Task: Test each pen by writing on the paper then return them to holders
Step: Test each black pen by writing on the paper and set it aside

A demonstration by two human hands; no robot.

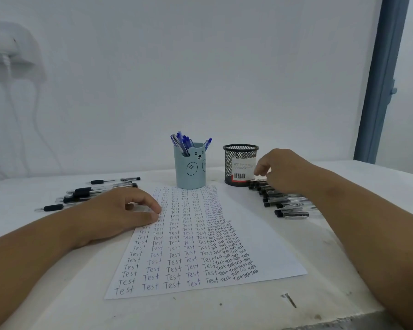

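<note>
Both hands are working: left hand is pressing curled fingers on the paper, right hand is reaching loosely over black pens.

Left hand and right hand are bare. Both forearms enter from the frame's lower corners, unsleeved. Fingers and wrists are unadorned.

paper sheet: matt | far right holder: black wire mesh | bear cup: smooth plastic | table: rough, scuffed
</note>
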